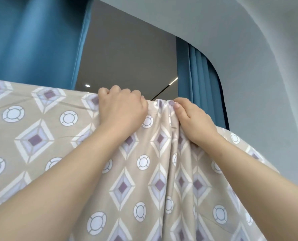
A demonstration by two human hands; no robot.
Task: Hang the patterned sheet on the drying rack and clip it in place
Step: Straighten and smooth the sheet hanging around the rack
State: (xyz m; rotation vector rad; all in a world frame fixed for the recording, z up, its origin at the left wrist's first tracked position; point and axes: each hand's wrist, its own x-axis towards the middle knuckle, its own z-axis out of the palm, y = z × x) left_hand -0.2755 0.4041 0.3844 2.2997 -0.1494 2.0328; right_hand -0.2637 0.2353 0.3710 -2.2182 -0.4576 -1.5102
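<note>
Blue curtains (31, 40) and a grey ceiling (127, 49) fill the view above the hands. The patterned sheet (40, 136) is already draped over a high edge, presumably the drying rack's bar, which the cloth hides. The left hand (123, 110) curls its fingers over that top fold and grips it. Just beside it, the right hand (195, 120) pinches a bunch of gathered cloth, thumb pressed on the near side. Left of the left grip the sheet lies flat and spread; between and below the two grips it falls in tight pleats. The hanging looks largely done, though the bunched part wants spreading. No clip shows anywhere, so clipping remains.
</note>
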